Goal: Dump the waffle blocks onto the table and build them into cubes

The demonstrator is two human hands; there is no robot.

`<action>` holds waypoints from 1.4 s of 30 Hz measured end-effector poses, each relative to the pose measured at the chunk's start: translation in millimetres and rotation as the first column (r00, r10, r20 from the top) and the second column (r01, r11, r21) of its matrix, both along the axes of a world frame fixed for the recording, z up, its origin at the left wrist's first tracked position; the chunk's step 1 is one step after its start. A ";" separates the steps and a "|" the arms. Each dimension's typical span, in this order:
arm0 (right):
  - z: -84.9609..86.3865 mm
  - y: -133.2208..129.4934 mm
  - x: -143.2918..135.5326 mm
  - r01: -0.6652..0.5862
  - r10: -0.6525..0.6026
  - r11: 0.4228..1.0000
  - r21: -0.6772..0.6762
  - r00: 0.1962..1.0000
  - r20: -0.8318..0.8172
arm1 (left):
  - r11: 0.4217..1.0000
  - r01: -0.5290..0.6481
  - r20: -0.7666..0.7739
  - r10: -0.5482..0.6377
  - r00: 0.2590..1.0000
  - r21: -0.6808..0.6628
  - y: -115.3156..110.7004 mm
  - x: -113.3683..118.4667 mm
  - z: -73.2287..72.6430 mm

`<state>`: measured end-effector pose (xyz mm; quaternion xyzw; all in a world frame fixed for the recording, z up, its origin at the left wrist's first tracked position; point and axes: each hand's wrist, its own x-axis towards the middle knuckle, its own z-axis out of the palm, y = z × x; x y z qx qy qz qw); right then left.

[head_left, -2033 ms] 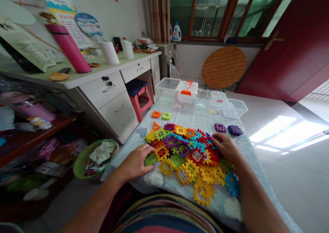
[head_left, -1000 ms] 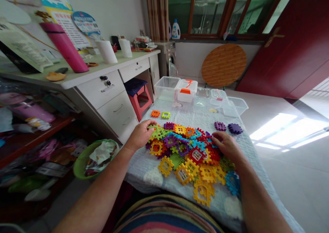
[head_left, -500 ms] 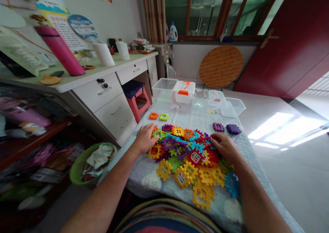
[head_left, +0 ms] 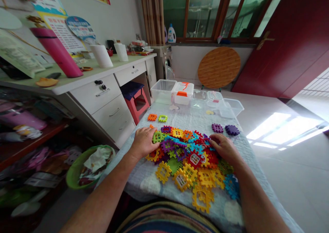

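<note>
Heap (head_left: 181,153) of plastic tiles lies on the cloth (head_left: 144,178) between your left hand (head_left: 144,142) and right hand (head_left: 223,146). Long axis side to side, with a spill toward your body. Neither hand plainly nearer; each sits at its own end.

Left to right: bin (head_left: 70,171) on the floor, left of the cloth. Your left hand is palm down, fingers loosely bent, thumb spread away, beside a green tile (head_left: 158,137); you can't tell from here whether it has hold of any. Just beyond it, orange tile (head_left: 152,117) and lime tile (head_left: 162,118), apart from the heap. Past these, left tub (head_left: 161,96) and box (head_left: 183,97) back the far side.

Between your hands, tiles overlap and tilt, in each other's way. Yellow tile (head_left: 196,197) nearest you. Purple tile (head_left: 217,128) sits beyond your right hand, which is half curled at the heap's edge; fingertips partly hidden, hold can't be told. Blue tile (head_left: 231,186) is close by your right forearm (head_left: 253,191). Right tub (head_left: 238,106) stands farther off.
</note>
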<state>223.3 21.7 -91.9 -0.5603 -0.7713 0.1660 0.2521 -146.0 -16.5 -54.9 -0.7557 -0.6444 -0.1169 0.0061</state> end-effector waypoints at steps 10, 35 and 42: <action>0.1 0.4 -0.6 -0.009 0.009 1.000 0.022 1.000 -0.007 | 0.996 -0.087 -0.077 0.088 0.993 0.015 -0.6 4.5 7.4; -2.1 -0.3 0.3 -0.014 0.014 1.000 0.021 1.000 -0.012 | 1.000 -0.001 -0.049 -0.001 0.999 -0.028 8.9 -1.2 7.6; -4.3 1.1 0.6 -0.010 0.010 1.000 0.010 1.000 -0.010 | 0.992 0.086 -0.006 -0.086 0.996 0.088 52.0 -6.6 38.3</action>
